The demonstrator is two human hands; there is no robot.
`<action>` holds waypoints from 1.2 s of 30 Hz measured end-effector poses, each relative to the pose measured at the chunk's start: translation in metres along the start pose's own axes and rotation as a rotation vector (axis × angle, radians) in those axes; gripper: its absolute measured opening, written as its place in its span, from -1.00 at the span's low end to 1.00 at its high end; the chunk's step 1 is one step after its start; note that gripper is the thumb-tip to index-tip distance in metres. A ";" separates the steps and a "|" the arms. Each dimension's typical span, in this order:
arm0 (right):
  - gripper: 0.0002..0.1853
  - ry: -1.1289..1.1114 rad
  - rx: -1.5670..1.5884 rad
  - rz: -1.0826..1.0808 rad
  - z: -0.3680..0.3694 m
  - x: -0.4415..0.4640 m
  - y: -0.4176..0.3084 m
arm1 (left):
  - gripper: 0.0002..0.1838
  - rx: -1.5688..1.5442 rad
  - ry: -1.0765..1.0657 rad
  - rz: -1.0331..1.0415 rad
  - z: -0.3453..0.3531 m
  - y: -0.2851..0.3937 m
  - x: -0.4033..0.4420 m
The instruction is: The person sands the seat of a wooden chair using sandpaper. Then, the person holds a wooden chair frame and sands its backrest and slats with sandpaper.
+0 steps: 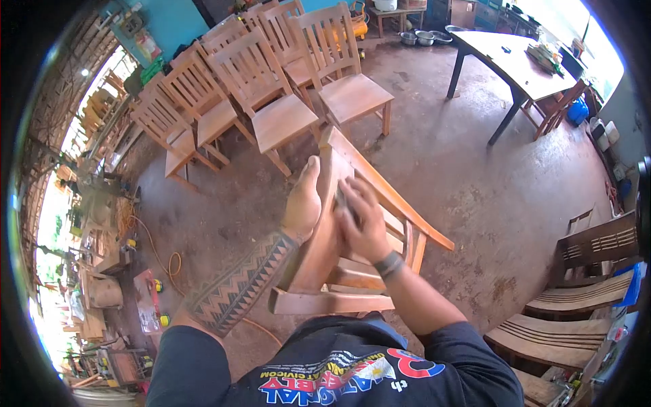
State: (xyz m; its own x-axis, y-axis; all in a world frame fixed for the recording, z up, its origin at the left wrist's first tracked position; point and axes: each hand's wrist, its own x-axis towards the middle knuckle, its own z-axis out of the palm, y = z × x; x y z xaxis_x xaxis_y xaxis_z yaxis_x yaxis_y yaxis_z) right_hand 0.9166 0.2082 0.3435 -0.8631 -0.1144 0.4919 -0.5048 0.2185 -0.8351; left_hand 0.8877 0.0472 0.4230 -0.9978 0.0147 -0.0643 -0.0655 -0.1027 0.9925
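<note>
In front of my body a light-brown wooden chair (315,261) is tilted, with its slats and one long leg stretching to the right. My left hand (305,207) grips the chair's left edge, thumb up along the wood, the other fingers mostly hidden. My right hand (363,220) presses on the broad flat face of the chair, fingers bent and slightly blurred. Something small and dark shows under those fingers, too unclear to name.
Several finished-shape wooden chairs (281,122) stand in rows ahead. A white-topped table (498,57) is at the far right. Curved slatted wooden seats (553,339) lie at the lower right. An orange hose (175,264) runs along the floor at left, beside timber and tools.
</note>
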 end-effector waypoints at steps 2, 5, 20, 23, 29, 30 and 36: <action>-0.60 0.110 -0.101 0.018 -0.003 0.021 0.004 | -0.20 0.027 -0.015 0.039 -0.010 -0.021 0.015; -0.75 0.185 -0.007 0.049 -0.027 0.049 -0.007 | -0.29 0.194 0.005 0.128 -0.007 -0.012 0.011; -0.78 0.375 1.071 0.254 -0.037 0.034 0.025 | -0.68 0.610 -0.045 0.336 -0.012 0.001 0.002; -0.69 0.162 1.228 0.387 -0.051 0.036 0.004 | -0.72 0.601 -0.036 0.326 -0.010 0.008 -0.002; -0.54 -0.318 1.371 0.490 -0.084 0.041 0.003 | -0.75 0.647 -0.063 0.291 -0.018 -0.001 0.003; -0.52 -0.321 1.247 0.507 -0.085 0.044 0.006 | -0.75 0.648 -0.075 0.273 -0.016 0.001 0.002; -0.45 -0.302 1.052 0.531 -0.084 0.045 -0.004 | -0.78 0.713 -0.087 0.301 -0.012 0.013 -0.002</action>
State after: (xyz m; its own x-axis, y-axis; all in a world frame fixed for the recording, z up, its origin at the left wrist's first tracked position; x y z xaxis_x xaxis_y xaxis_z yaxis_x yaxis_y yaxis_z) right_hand 0.8810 0.2837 0.3894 -0.8626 -0.5013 0.0679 0.2703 -0.5701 -0.7758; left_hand 0.8891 0.0340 0.4346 -0.9657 0.1686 0.1975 0.2584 0.5489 0.7949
